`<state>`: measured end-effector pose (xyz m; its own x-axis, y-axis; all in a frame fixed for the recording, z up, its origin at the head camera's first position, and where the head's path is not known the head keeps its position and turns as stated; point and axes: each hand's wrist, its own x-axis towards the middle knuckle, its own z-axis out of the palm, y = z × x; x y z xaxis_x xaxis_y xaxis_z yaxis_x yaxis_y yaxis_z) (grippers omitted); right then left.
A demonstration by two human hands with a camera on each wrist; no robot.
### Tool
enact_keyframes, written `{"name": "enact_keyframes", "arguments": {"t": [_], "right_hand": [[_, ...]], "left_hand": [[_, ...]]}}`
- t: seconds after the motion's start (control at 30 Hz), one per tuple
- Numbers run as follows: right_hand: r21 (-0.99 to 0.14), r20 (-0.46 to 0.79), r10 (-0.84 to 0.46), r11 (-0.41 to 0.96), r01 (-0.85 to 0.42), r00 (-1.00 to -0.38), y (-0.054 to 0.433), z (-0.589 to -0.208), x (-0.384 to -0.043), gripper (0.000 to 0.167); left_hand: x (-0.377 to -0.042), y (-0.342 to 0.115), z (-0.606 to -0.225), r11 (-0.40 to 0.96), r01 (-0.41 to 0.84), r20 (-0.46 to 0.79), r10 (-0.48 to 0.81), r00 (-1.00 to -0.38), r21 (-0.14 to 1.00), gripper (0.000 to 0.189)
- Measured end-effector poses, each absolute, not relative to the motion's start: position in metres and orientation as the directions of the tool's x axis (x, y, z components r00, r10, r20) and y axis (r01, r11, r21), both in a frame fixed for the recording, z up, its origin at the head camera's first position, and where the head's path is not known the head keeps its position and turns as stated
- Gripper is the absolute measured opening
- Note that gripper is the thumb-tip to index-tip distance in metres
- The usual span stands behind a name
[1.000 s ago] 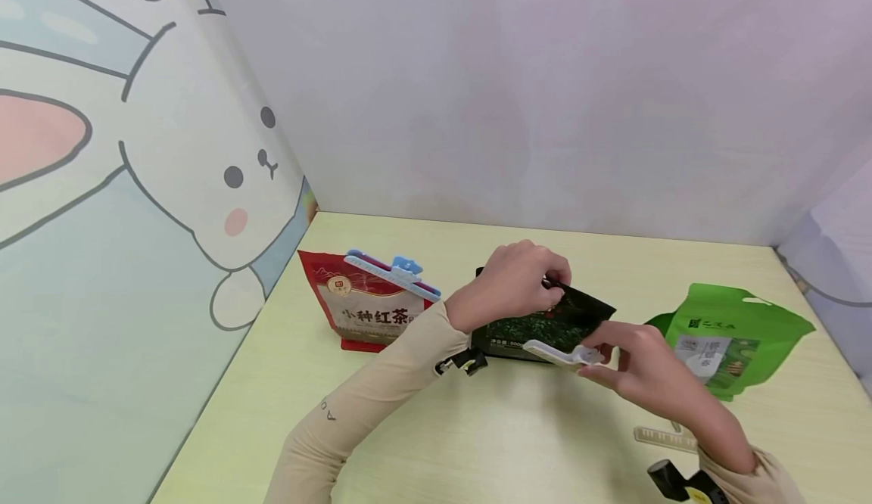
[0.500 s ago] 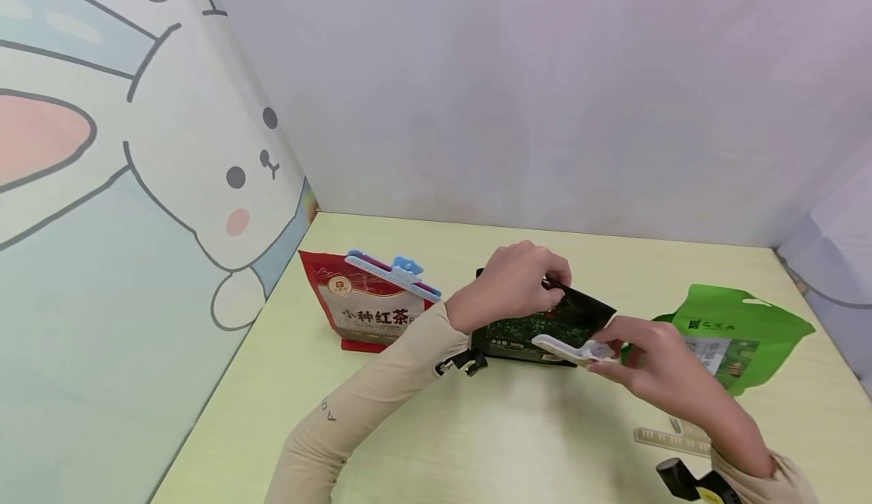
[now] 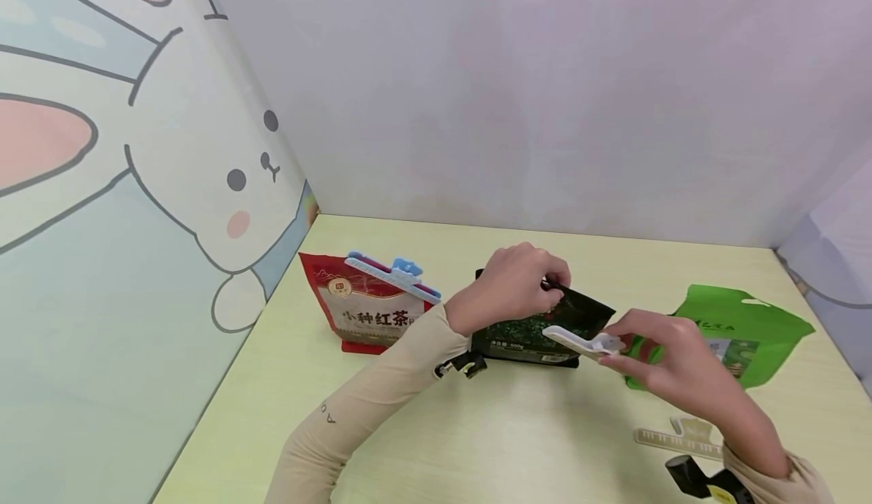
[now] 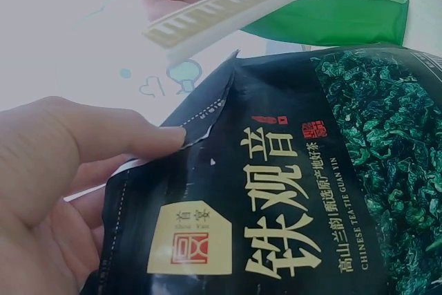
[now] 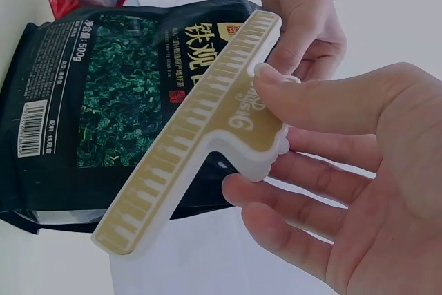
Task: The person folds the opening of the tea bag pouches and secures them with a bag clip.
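My left hand pinches the top edge of a black tea bag that stands upright in the middle of the table. In the left wrist view the thumb presses the folded, torn-looking top corner of this bag. To its right, my right hand holds a white bag clip by its handle. The right wrist view shows the clip's gold piano-key pattern, with the thumb on one side of the handle and fingers on the other. The clip is in front of the black bag; contact cannot be told.
At the left stands a red tea bag with a light blue clip across its top. A green bag stands behind my right hand. Another gold clip lies on the table near my right wrist.
My right hand has moved a little to the right with the clip, uncovering more of the black bag's lower front and of the clip on the table. The left hand keeps its grip.
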<state>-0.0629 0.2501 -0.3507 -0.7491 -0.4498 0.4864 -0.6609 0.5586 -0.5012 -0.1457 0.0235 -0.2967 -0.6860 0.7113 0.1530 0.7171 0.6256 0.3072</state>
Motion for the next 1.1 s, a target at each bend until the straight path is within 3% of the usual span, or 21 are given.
{"name": "enact_keyframes", "arguments": {"t": [0.6, 1.1], "right_hand": [[-0.446, 0.526, -0.417, 0.606, -0.659, -0.741, 0.258, -0.337, -0.061, 0.048], [-0.439, 0.601, -0.373, 0.585, -0.682, -0.707, 0.266, -0.331, -0.070, 0.052]], "left_hand": [[-0.145, 0.025, -0.295, 0.651, 0.692, 0.133, 0.692, -0.710, 0.310, 0.010], [-0.146, 0.021, -0.296, 0.563, 0.696, 0.186, 0.703, -0.687, 0.445, 0.007]]}}
